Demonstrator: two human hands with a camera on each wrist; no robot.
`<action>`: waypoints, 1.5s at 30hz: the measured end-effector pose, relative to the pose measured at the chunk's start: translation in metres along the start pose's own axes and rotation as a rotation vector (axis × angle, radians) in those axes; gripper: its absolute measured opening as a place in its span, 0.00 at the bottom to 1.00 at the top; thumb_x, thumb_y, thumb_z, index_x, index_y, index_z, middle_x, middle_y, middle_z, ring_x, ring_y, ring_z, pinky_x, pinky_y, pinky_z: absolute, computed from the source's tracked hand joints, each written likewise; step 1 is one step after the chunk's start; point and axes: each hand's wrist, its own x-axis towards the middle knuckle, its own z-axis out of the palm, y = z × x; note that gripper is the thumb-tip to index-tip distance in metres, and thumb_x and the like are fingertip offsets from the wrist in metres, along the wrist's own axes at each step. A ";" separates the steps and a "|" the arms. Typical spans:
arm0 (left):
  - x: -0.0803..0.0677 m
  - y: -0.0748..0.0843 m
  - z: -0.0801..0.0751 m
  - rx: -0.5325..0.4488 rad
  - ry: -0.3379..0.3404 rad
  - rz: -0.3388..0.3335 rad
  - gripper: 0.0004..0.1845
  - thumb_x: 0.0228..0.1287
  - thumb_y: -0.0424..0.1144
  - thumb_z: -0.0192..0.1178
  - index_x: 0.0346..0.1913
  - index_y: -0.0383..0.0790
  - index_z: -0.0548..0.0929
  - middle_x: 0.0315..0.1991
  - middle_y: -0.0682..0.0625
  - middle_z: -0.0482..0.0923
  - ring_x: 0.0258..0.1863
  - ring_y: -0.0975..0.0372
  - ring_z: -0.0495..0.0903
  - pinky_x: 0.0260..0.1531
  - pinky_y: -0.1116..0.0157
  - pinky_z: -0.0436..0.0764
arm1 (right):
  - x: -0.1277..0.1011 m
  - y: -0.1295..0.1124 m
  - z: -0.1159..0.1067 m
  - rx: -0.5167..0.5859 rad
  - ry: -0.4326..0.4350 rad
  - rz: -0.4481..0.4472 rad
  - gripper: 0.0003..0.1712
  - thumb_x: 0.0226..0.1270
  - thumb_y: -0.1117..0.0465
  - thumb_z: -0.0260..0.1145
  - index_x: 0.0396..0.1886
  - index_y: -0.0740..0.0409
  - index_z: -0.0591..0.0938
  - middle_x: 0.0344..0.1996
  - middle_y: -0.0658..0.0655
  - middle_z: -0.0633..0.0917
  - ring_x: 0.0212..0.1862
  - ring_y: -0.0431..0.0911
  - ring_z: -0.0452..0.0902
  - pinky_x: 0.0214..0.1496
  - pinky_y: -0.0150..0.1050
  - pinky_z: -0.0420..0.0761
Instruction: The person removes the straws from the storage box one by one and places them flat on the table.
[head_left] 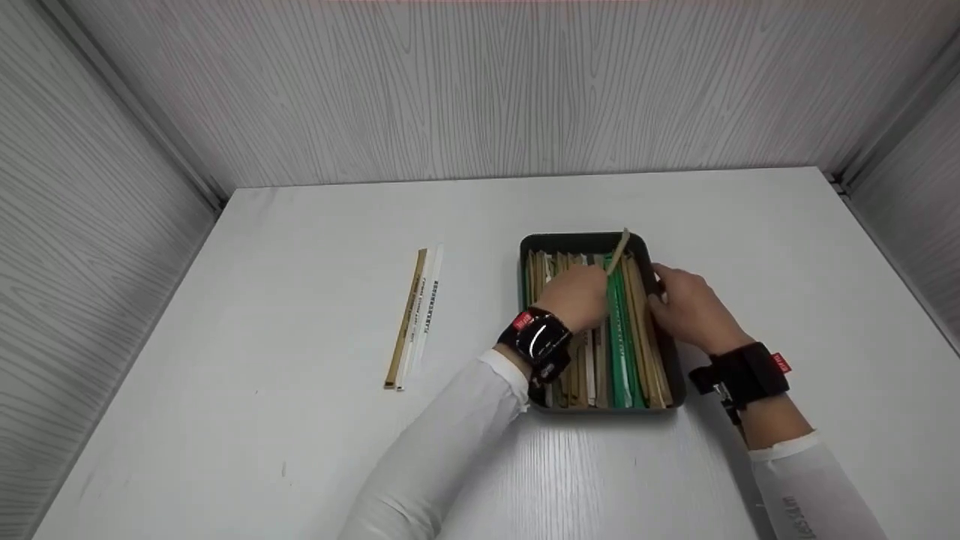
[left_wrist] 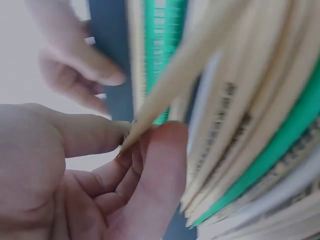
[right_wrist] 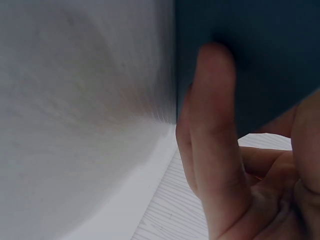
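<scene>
Left hand (head_left: 577, 296) pinched a tan stick (head_left: 618, 253) lifted over the tray (head_left: 577, 241), right hand (head_left: 686, 304) seemingly pressed relaxed fingers against its right edge, table's (head_left: 300, 450) left side held two sticks (head_left: 412, 319).

Both your hands are forward, forearms in white sleeves, a black band on each wrist.
Your left hand (head_left: 579, 297) curls, thumb and fingertips (left_wrist: 165, 145) pinched together on something thin. Your right hand (head_left: 688, 306) lies just beside it, fingers (right_wrist: 215, 125) straight and pressing flat.
</scene>
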 end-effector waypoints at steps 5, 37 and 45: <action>-0.014 -0.002 -0.029 -0.119 0.093 0.035 0.10 0.78 0.30 0.53 0.37 0.33 0.83 0.26 0.47 0.80 0.18 0.63 0.75 0.15 0.69 0.77 | 0.000 0.000 0.000 0.004 -0.006 0.011 0.30 0.77 0.68 0.54 0.74 0.78 0.65 0.49 0.73 0.82 0.42 0.56 0.81 0.37 0.46 0.83; -0.069 -0.154 -0.037 -0.026 0.282 -0.320 0.25 0.61 0.28 0.71 0.60 0.26 0.78 0.43 0.35 0.83 0.39 0.47 0.86 0.36 0.52 0.86 | -0.003 -0.001 -0.001 -0.005 -0.011 0.013 0.30 0.77 0.67 0.54 0.74 0.77 0.64 0.52 0.76 0.82 0.45 0.59 0.81 0.41 0.50 0.83; -0.069 -0.154 -0.029 0.152 0.341 -0.275 0.07 0.64 0.25 0.67 0.44 0.28 0.85 0.39 0.37 0.80 0.32 0.48 0.84 0.30 0.52 0.85 | -0.003 -0.003 -0.001 0.000 -0.006 0.008 0.30 0.77 0.67 0.54 0.74 0.76 0.65 0.50 0.74 0.82 0.42 0.57 0.81 0.38 0.48 0.83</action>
